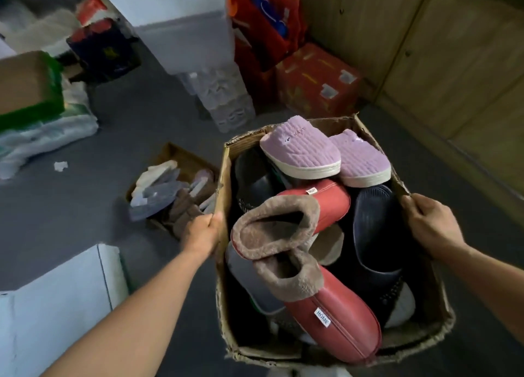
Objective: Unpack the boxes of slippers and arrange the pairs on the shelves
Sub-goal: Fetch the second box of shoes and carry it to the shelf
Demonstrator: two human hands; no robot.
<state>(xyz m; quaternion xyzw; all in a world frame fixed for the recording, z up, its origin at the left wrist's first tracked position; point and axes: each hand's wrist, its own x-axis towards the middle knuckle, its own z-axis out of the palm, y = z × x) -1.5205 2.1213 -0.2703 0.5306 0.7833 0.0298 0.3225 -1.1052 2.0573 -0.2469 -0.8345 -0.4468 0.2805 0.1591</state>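
Worn cardboard box (224, 178) gripped at its rims, left hand (202, 235) curled on one side, right hand (431, 223) on the other, inside it lilac slippers (326, 152) on top, red fur-lined slippers (317, 263) and dark slides (377, 229) below, smaller box (184, 161) of pale slippers on the grey floor (85, 206) beside.

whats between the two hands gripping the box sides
In the head view, the open cardboard box spans the gap between the left hand and the right hand, piled with slippers: red fur-lined ones, a purple pair, dark slides.
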